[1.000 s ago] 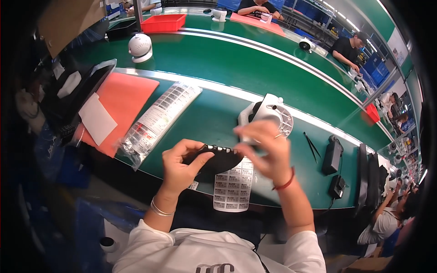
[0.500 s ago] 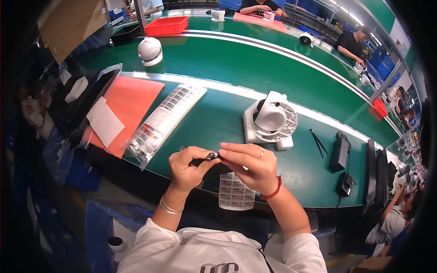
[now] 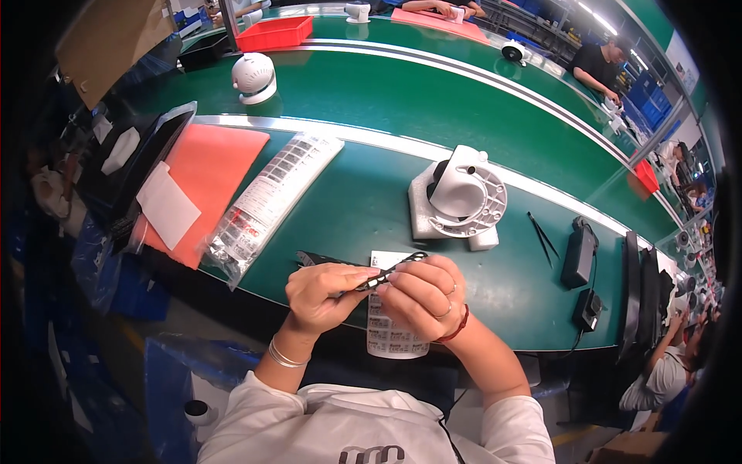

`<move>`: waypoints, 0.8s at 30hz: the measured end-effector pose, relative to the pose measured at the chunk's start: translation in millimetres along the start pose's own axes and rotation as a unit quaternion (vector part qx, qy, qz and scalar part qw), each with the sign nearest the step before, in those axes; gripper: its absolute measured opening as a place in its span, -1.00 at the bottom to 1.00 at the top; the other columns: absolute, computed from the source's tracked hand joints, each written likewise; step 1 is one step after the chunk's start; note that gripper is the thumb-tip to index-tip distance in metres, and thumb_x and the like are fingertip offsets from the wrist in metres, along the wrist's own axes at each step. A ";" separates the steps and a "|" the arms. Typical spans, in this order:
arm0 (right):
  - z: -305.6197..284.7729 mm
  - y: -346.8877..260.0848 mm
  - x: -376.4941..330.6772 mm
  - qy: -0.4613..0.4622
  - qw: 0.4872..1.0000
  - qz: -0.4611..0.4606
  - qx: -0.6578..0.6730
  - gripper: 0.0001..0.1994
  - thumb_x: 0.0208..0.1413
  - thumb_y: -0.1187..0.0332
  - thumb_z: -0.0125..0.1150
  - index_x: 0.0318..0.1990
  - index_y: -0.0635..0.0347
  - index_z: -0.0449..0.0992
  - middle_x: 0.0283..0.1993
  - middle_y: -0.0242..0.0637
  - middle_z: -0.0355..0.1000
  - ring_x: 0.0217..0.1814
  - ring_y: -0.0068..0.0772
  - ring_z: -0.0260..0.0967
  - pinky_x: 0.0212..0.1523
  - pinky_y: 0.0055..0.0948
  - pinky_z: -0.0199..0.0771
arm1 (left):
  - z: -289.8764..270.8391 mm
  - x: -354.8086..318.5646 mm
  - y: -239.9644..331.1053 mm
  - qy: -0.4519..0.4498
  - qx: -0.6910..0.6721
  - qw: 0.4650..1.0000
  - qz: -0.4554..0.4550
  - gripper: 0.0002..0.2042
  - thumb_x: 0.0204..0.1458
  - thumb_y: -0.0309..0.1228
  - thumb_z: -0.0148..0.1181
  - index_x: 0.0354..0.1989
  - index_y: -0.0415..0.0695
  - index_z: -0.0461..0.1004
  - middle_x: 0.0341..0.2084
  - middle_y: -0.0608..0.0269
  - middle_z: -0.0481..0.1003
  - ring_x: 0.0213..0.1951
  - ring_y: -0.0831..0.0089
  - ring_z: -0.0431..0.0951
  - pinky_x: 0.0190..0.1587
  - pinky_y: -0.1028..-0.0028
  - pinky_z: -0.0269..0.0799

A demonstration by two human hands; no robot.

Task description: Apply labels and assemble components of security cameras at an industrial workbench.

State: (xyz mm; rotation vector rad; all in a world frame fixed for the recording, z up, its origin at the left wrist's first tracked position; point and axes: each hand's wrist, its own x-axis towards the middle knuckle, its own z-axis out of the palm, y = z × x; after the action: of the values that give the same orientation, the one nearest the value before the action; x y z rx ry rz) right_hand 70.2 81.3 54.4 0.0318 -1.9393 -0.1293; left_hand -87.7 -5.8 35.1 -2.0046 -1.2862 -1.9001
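Note:
Both hands meet over the near edge of the bench. My left hand pinches a thin black strip-like part with small pale patches; its exact kind cannot be made out. My right hand grips the same part from the other side, fingers curled, and a looped black end shows above the knuckles. A flat dark piece sticks out beyond the left hand. Beneath the right hand, a sheet of printed labels hangs over the bench edge. Farther off, a white camera housing rests tilted on a white foam block.
Left lie a clear-wrapped roll of labels, an orange mat and a white paper. Black tweezers and a black power adapter lie right. On the green belt stands a white dome camera; a red tray is behind.
The black part has turned and shows more of its length, with its looped end now visible. My right hand has curled its fingers and lowered slightly. The view has shifted a little.

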 end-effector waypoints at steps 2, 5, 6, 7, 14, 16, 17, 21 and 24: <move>1.3 2.1 -6.5 0.005 0.999 0.031 0.025 -0.80 -0.24 0.52 0.34 -0.35 0.17 0.56 -0.24 -0.36 0.43 -0.22 -0.37 0.43 -0.30 -0.36 0.43 | 5.4 1.3 -3.3 0.010 -0.011 1.000 -0.007 -0.75 -0.18 -0.63 0.43 -0.38 -0.21 0.44 -0.43 0.08 0.63 -0.37 0.25 0.69 -0.34 0.46 0.61; -22.9 12.2 -9.3 -0.007 0.987 0.120 0.109 -0.76 -0.22 0.60 0.27 -0.32 0.14 0.48 -0.27 -0.29 0.40 -0.17 -0.22 0.40 -0.14 -0.23 0.34 | 1.2 -8.8 -10.8 0.044 0.016 0.996 -0.077 -0.72 -0.17 -0.62 0.44 -0.36 -0.23 0.41 -0.42 -0.01 0.63 -0.35 0.25 0.68 -0.31 0.45 0.59; -35.6 20.2 -3.2 0.032 0.985 0.169 -0.008 -0.77 -0.18 0.65 0.21 -0.32 0.17 0.46 -0.26 -0.23 0.40 -0.12 -0.18 0.38 -0.08 -0.18 0.33 | -2.3 -12.4 -13.9 0.051 0.006 0.995 -0.089 -0.71 -0.16 -0.64 0.42 -0.33 -0.23 0.40 -0.42 -0.03 0.62 -0.35 0.24 0.68 -0.27 0.45 0.58; -43.4 38.8 -1.4 0.087 0.965 0.242 -0.054 -0.82 -0.10 0.65 0.18 -0.31 0.22 0.46 -0.24 -0.18 0.41 -0.09 -0.12 0.36 -0.05 -0.22 0.32 | -4.6 -18.1 -18.7 0.061 0.000 0.993 -0.097 -0.72 -0.14 -0.67 0.40 -0.33 -0.23 0.39 -0.41 -0.03 0.62 -0.35 0.26 0.67 -0.25 0.44 0.58; -61.2 109.8 -45.5 0.075 0.902 0.424 0.039 -0.94 0.07 0.57 0.18 -0.29 0.31 0.51 -0.23 -0.17 0.50 -0.18 -0.26 0.47 -0.13 -0.40 0.44 | 7.6 -26.0 -34.0 0.076 -0.035 0.986 -0.141 -0.74 -0.10 -0.67 0.37 -0.34 -0.25 0.37 -0.37 -0.03 0.61 -0.30 0.31 0.65 -0.21 0.44 0.57; -59.9 109.7 -41.9 0.063 0.903 0.424 0.023 -0.94 0.07 0.57 0.18 -0.29 0.31 0.51 -0.24 -0.18 0.50 -0.20 -0.26 0.48 -0.13 -0.41 0.45 | 6.9 -27.4 -36.0 0.077 -0.032 0.984 -0.155 -0.74 -0.10 -0.67 0.37 -0.33 -0.26 0.37 -0.37 -0.04 0.60 -0.30 0.31 0.64 -0.19 0.43 0.57; -57.8 111.0 -40.0 0.052 0.905 0.421 0.009 -0.94 0.07 0.58 0.18 -0.29 0.31 0.51 -0.26 -0.18 0.50 -0.22 -0.27 0.48 -0.14 -0.41 0.45 | 7.2 -28.2 -37.5 0.080 -0.030 0.984 -0.156 -0.74 -0.10 -0.67 0.37 -0.33 -0.26 0.37 -0.37 -0.04 0.60 -0.30 0.31 0.64 -0.19 0.43 0.57; -54.3 111.1 -39.3 0.046 0.910 0.412 -0.003 -0.94 0.06 0.59 0.18 -0.30 0.31 0.51 -0.27 -0.18 0.50 -0.26 -0.27 0.48 -0.17 -0.43 0.46 | 7.5 -29.5 -41.4 0.090 -0.054 0.983 -0.153 -0.73 -0.11 -0.69 0.37 -0.33 -0.26 0.36 -0.37 -0.01 0.60 -0.29 0.27 0.65 -0.21 0.43 0.57; -54.1 111.4 -37.1 0.029 0.912 0.409 -0.023 -0.93 0.04 0.60 0.19 -0.30 0.30 0.51 -0.29 -0.19 0.50 -0.26 -0.26 0.49 -0.20 -0.45 0.47 | 7.2 -29.6 -43.0 0.083 -0.048 0.985 -0.144 -0.72 -0.13 -0.70 0.37 -0.32 -0.26 0.36 -0.37 0.00 0.59 -0.29 0.25 0.66 -0.22 0.43 0.58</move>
State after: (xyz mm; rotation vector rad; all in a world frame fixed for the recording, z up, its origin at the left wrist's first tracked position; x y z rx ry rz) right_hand 138.4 191.1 51.2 -0.7926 -1.7417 0.3817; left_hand -104.6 11.3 -11.8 -1.7310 -1.5350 -2.2422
